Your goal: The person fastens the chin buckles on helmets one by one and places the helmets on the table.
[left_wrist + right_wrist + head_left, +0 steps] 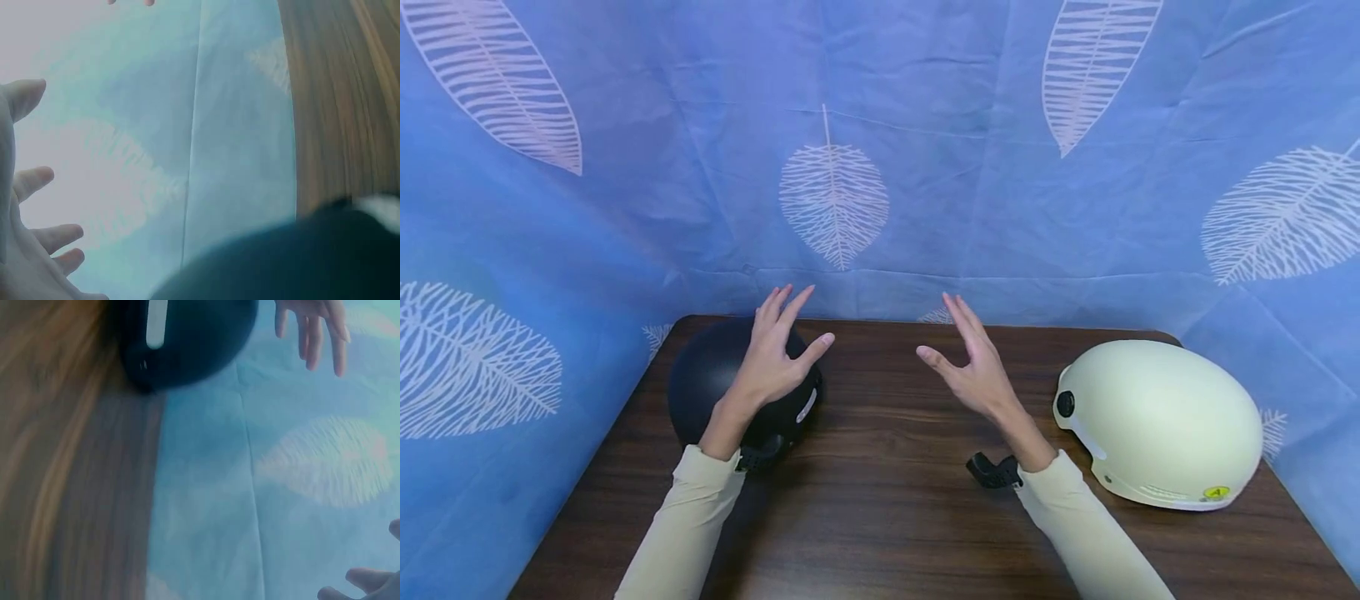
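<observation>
The black helmet (pixel 703 379) rests on a dark wooden table (pixel 880 517); the left hand (pixel 771 358) is raised over it, its wrist and forearm hiding part of the shell — fingers spread, gripping nothing; the right hand (pixel 981 371) is in the air well to the right of the black helmet, fingers extended and likewise holding nothing; a cream helmet (pixel 1165 417) lies farther right of the black one, past the right hand; 2 black wrist devices (pixel 992 471) sit at the cuffs, 1 of them in front of the black helmet; behind it hangs blue cloth (pixel 955 217) with white leaf prints; the black helmet bears a white strip (pixel 807 406); the cream helmet's yellow sticker (pixel 1217 492) seems to read "A" — too small to be sure.
</observation>
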`<state>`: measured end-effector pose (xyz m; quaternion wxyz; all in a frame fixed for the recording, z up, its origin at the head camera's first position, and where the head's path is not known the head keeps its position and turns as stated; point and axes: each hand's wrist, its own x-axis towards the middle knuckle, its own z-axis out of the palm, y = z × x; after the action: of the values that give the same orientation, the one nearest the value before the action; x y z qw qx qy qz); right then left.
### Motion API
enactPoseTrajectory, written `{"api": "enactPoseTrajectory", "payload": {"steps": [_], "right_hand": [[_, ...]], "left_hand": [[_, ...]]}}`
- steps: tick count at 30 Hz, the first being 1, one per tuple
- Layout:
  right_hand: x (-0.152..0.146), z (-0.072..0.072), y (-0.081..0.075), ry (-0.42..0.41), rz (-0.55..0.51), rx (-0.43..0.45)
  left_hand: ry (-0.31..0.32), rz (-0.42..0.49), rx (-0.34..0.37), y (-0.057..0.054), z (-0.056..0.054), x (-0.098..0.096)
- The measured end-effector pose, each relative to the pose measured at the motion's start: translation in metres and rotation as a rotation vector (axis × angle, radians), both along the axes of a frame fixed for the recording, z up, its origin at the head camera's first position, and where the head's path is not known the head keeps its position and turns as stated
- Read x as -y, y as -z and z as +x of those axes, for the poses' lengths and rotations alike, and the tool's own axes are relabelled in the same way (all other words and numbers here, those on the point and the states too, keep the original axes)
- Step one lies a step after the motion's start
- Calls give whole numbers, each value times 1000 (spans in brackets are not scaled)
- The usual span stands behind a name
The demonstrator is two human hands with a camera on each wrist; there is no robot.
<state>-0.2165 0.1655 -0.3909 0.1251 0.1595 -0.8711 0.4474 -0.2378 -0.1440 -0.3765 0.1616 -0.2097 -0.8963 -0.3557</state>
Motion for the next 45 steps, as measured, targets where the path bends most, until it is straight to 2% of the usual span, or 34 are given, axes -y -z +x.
{"api": "enactPoseTrajectory", "payload": {"steps": [6,10,18,27,34,37,42,45], "right_hand": [[-46,4,-9,99,28,-11],[-76,10,-15,146,35,-6],[-138,33,-25,246,-3,-43],[-206,61,-21,395,-8,-66],[-251,72,-8,510,-24,-47],[-264,78,-2,544,-21,-25],[-280,87,10,602,-9,56],[-287,93,17,598,30,116]], "left_hand": [[54,0,26,3,-6,-39],[104,12,74,8,-9,-67],[202,10,146,22,-5,-121],[281,-18,193,33,1,-179],[370,-5,255,34,15,-227],[385,-9,276,36,24,-247],[401,-48,293,39,39,-282],[413,-86,301,37,48,-302]]}}
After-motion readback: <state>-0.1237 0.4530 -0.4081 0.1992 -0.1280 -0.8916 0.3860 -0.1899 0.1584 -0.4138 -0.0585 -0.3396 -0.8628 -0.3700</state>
